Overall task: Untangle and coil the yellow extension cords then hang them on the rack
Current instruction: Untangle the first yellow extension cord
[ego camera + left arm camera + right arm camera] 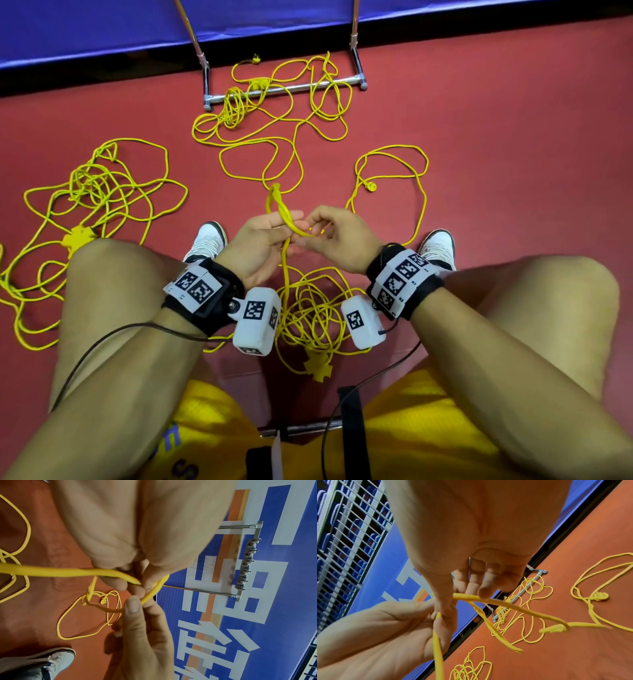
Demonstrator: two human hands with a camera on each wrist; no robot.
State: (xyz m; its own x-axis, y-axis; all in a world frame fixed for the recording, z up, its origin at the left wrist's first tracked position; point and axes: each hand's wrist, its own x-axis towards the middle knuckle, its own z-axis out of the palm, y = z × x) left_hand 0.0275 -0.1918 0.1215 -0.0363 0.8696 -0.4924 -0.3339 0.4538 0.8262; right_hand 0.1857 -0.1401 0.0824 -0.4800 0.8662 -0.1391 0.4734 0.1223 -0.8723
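I sit on the red floor with a yellow extension cord (pixel 286 219) held up between my knees. My left hand (pixel 291 233) pinches the cord (pixel 72 572) where two strands cross. My right hand (pixel 308 234) pinches a curved strand (pixel 505 604) right beside it, fingertips nearly touching the left's. A twisted knot (pixel 275 192) stands just past my hands. From them the cord drops into a loose pile (pixel 311 315) with a yellow socket block (pixel 320 368). The rack's base bar (pixel 291 89) lies ahead, and its hook bar (pixel 247 563) shows in the left wrist view.
A second tangle (pixel 92 192) with a socket block (pixel 78 238) lies to my left. More cord (pixel 239 102) is draped over the rack base. A plug (pixel 370 186) lies ahead on the right. A blue banner wall (pixel 102 27) stands behind the rack. My shoes (pixel 207 240) flank the pile.
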